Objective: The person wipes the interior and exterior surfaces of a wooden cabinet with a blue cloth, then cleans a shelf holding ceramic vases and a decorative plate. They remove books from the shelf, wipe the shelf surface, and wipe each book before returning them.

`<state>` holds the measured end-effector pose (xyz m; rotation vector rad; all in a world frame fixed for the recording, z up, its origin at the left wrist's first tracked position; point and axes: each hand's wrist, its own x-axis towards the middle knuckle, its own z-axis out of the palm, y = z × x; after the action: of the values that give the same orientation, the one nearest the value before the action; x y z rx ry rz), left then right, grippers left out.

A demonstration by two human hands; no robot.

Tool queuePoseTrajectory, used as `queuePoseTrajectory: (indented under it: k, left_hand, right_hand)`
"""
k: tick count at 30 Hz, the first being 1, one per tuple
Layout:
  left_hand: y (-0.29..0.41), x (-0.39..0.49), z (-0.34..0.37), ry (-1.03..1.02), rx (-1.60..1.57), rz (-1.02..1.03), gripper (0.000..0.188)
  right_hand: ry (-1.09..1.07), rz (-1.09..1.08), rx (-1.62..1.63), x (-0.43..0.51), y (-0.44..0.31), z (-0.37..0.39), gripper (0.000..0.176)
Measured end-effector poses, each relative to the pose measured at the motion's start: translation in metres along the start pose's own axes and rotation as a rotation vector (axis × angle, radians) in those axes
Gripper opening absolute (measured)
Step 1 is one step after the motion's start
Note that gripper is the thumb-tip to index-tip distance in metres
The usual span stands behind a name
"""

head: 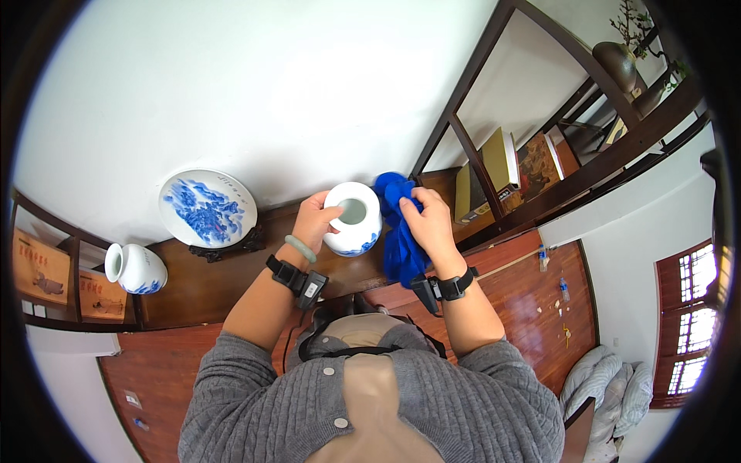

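A white porcelain vase point(365, 234) with blue painting stands upright before me, its round mouth facing up. My left hand point(315, 219) grips its neck from the left, the thumb at the rim. In my right hand point(427, 223) is a bunched blue cloth point(399, 243), which hangs just right of the vase. Both are over a dark wooden shelf top point(341, 273). Whether the vase's base rests on the wood is hidden from this angle.
Left on the shelf are a blue-and-white porcelain plate point(208, 208) on a carved stand point(228, 247) and a second vase point(142, 271). An open-framed wooden shelf unit point(492, 191) with books point(501, 159) rises at the right. A white wall point(289, 104) stands behind.
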<state>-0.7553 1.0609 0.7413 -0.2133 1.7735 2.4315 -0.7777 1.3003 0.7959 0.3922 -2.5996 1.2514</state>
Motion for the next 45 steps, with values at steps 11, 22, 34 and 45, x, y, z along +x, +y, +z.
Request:
queuePoseTrajectory:
  k: [11, 22, 34, 45]
  left_hand:
    - [0.043, -0.053, -0.049, 0.113, -0.147, 0.063, 0.037]
    - [0.066, -0.12, -0.08, 0.196, -0.115, 0.019, 0.042]
    - [0.063, -0.112, -0.085, 0.131, -0.077, 0.021, 0.04]
    - [0.048, -0.067, -0.062, 0.064, -0.126, 0.003, 0.039]
  right_hand:
    - [-0.483, 0.387, -0.372, -0.037, 0.112, 0.099, 0.081]
    - [-0.584, -0.661, -0.278, -0.022, 0.056, 0.243, 0.049]
    - [-0.324, -0.249, -0.55, 0.045, 0.168, 0.118, 0.042]
    - [-0.407, 0.115, -0.709, -0.074, 0.128, 0.059, 0.032]
